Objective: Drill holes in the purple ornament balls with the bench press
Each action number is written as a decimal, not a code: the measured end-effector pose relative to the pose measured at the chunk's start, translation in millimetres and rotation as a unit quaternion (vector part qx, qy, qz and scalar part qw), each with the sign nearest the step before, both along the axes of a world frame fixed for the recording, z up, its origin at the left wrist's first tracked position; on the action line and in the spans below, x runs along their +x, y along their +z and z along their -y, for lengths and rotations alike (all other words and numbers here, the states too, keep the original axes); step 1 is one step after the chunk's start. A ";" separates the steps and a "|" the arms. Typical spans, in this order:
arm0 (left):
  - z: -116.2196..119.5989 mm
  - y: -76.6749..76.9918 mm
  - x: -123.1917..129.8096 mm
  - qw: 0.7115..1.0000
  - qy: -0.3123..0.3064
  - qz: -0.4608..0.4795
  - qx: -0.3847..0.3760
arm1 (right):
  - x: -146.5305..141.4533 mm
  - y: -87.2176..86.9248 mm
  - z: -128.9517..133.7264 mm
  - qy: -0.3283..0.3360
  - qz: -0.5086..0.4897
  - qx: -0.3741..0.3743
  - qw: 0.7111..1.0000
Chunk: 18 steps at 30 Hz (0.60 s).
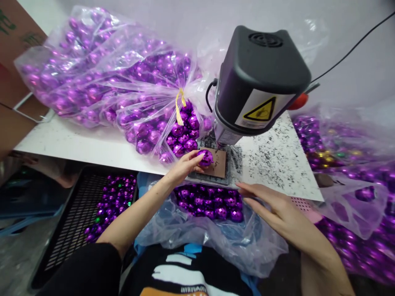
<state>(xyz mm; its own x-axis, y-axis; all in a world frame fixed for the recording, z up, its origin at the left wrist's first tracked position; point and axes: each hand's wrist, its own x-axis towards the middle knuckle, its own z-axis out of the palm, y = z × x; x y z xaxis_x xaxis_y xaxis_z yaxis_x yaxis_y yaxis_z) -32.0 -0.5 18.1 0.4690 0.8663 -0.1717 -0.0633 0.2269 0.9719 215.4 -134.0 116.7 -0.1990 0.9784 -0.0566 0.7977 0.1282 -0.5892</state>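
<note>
Between the fingers of my left hand (188, 165) is a shiny purple faceted ball (206, 158), held over the brown plate (217, 163) at the foot of a black bench drill-like machine (267, 78). My right hand (274, 205) is at the table's front edge, fingers stretched out and nothing in them. Below it and to its left, purple balls (210, 201) fill an open clear plastic bag (185, 226) on my lap. Beside my left hand, a torn opening in a large tied bag (148, 98) shows more purple balls (185, 137).
Dark specks cover the white table (265, 164) right of the machine. A black crate (64, 230) with small purple balls and a few green ones stands at lower left. More bagged balls (354, 246) lie at right. A cardboard box (18, 49) stands at far left.
</note>
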 end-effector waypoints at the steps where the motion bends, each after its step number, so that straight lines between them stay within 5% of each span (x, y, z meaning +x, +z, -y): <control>1: -4.4 -3.3 5.1 1.000 0.001 -0.001 -0.006 | -2.3 -0.1 -2.7 0.015 0.002 -0.019 1.000; 5: -13.8 -1.9 14.6 0.988 0.031 -0.128 0.084 | -2.8 -4.1 -4.9 0.033 0.002 -0.081 0.996; 11: -10.2 -2.3 18.8 0.905 0.037 -0.279 0.319 | 3.4 -11.7 -4.5 0.006 -0.021 -0.100 0.995; 18: -6.3 -15.7 32.1 0.850 0.062 -0.331 0.405 | 6.0 -10.4 -7.6 -0.009 -0.038 -0.089 0.995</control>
<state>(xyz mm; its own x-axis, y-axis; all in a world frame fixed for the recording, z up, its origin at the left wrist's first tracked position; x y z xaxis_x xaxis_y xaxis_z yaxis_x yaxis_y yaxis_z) 0.1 5.9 2.4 0.3990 0.8617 0.3134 0.5838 -0.5023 0.6378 221.5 -126.4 106.3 -0.1927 0.9575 -0.2148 0.7516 0.0032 -0.6596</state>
